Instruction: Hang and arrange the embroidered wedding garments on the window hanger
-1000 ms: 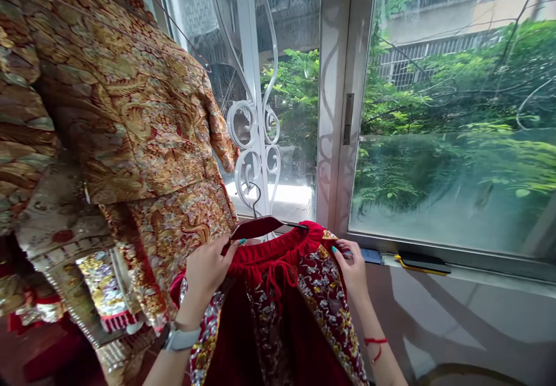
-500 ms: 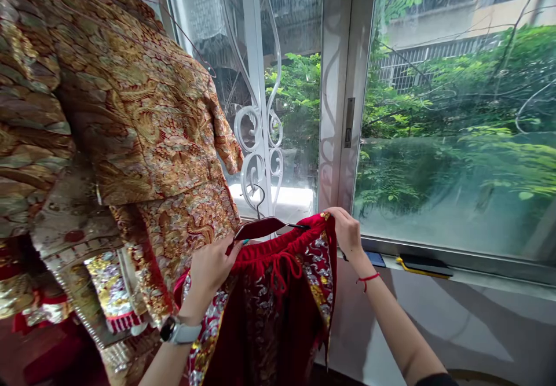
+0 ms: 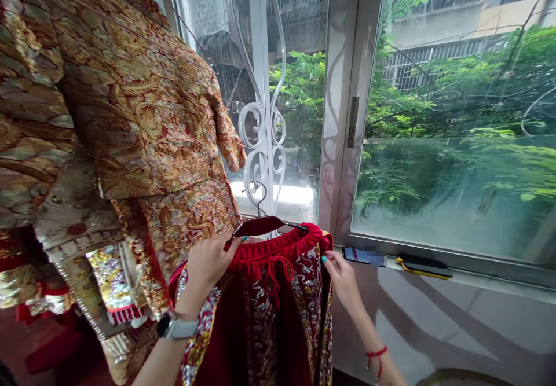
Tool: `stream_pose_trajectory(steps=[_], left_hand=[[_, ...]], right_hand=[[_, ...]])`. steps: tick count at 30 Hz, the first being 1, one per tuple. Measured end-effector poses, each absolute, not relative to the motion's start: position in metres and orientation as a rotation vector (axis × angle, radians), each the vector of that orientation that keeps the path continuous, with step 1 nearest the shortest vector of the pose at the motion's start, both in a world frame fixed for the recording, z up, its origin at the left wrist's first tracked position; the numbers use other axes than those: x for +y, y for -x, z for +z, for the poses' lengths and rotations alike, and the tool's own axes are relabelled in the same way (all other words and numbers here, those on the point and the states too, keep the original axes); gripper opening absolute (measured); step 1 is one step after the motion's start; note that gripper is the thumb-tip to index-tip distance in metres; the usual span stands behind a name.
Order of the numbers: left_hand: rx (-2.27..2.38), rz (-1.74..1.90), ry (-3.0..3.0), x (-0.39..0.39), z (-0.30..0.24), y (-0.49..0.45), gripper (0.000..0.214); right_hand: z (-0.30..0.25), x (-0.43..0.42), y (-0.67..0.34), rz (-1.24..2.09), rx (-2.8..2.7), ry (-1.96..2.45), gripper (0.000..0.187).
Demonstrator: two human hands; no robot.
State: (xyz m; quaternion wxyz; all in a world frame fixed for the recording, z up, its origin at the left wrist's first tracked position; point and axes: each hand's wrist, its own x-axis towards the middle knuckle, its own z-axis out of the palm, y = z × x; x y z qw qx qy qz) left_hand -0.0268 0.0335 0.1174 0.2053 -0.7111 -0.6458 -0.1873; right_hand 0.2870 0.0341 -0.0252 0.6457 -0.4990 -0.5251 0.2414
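A dark red skirt [image 3: 284, 311] with silver and gold sequin embroidery hangs from a clothes hanger [image 3: 260, 224], whose metal hook points up. Its gathered waistband has a red drawstring tied in a bow at the front. My left hand [image 3: 209, 264], a watch on the wrist, is closed on the hanger's left end and the waistband there. Beside the skirt's right edge is my right hand [image 3: 343, 276], with a red string round the wrist. Its fingers are loosely extended, the tips at the embroidered cloth just below the waistband; whether they touch it is unclear.
Gold brocade jackets [image 3: 160, 108] hang close on the left. Behind the skirt stand a white scrolled metal grille [image 3: 260, 125] and a sliding window [image 3: 456, 143]. A phone [image 3: 365, 256] and a black-and-yellow object [image 3: 423, 267] lie on the sill.
My right hand has come off the waistband's right end and moved down along the skirt's side. The phone on the sill shows more fully. My left hand keeps its grip.
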Motion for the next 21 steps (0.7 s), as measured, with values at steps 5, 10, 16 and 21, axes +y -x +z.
stream_pose_trajectory(steps=[5,10,16,21], left_hand=[[-1.789,-0.55,2.004,0.033,0.118,0.029,0.049],[-1.786,-0.513,2.017,0.033,0.119,0.029,0.048],[-1.811,-0.531,2.079,0.034,0.115,0.025,0.048],[-1.862,-0.686,2.175,0.029,0.127,0.038,0.049]], right_hand=[[-0.035,0.024,-0.269,0.747,-1.281,1.002,0.038],[0.008,0.032,-0.297,0.486,-1.231,1.009,0.025],[0.047,0.051,-0.305,0.529,-1.258,0.976,0.026],[0.034,0.057,-0.308,0.866,-1.266,0.919,0.039]])
